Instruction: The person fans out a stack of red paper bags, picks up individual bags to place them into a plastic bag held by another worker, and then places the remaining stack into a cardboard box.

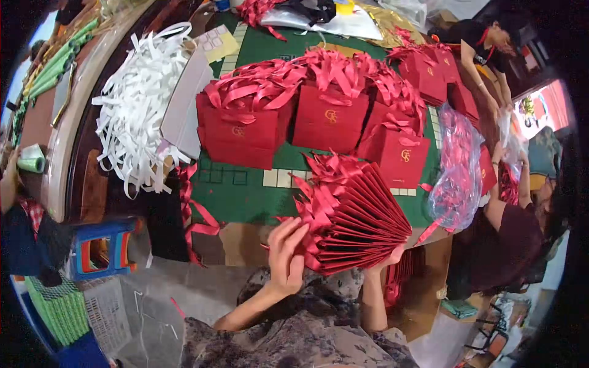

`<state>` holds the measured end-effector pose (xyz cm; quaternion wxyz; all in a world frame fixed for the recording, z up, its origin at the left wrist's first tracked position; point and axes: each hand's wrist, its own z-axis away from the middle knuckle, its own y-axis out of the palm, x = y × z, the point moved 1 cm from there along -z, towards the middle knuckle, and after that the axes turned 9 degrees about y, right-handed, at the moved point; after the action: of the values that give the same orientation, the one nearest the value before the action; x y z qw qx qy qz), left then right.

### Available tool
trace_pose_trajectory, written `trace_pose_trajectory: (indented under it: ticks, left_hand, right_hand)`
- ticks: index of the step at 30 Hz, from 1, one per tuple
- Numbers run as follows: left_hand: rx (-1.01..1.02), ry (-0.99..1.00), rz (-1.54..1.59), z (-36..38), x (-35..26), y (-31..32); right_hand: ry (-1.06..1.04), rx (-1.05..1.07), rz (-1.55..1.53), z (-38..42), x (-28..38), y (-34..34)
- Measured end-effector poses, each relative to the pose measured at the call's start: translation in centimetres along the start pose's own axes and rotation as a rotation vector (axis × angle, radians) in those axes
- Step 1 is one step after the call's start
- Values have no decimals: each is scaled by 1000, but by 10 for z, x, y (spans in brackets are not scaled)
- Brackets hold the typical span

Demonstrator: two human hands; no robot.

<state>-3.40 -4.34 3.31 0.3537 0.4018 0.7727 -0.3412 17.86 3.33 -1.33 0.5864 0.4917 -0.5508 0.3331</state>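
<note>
A fanned stack of red paper gift bags is spread in front of me, folded flat, with red ribbon handles bunched along its left side. My right hand grips the stack at its lower right end, where the bags come together; most of its fingers are hidden beneath. At the left side, my left hand has its bent fingers closed at the ribbons, with a ribbon end poking out beside it. Behind the stack stand rows of red bags with gold lettering, topped by looped ribbons.
A box overflowing with white ribbons stands at the left on the green table mat. Plastic-wrapped red ribbon lies at the right edge. Two people work along the right side, and a blue stool stands lower left.
</note>
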Motion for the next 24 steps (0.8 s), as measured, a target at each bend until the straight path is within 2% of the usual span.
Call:
trace_pose_trajectory:
  ticks: [1, 3, 6, 8, 12, 16, 17, 20, 24]
  left_hand:
    - [-14, -40, -24, -4, 3, -2]
    - [-27, -89, -44, -15, 6, -5]
    - [29, -38, -89, -36, 7, -7]
    - [141, -8, -59, -53, 6, -3]
    - [173, 44, 6, -60, 17, -2]
    - [40, -89, 81, -46, 27, -13]
    - [20, -282, 195, -35, 28, -16]
    - [-107, -377, 346, -28, 30, -25]
    - [-180, -411, 287, -22, 37, -36]
  right_hand:
    - [-45, 7, 75, 1, -12, -12]
    - [-3, -17, 154, 3, -13, -20]
    - [43, -45, 279, 1, -19, -35]
    - [145, -80, -128, -1, -26, -38]
    - [75, -60, -62, -1, -21, -33]
    - [-21, -38, 9, 0, -12, -24]
    - [-43, -33, 26, 0, -11, -23]
    - [-79, -94, 146, 4, -33, -48]
    - [-93, -97, -128, 3, -52, -47]
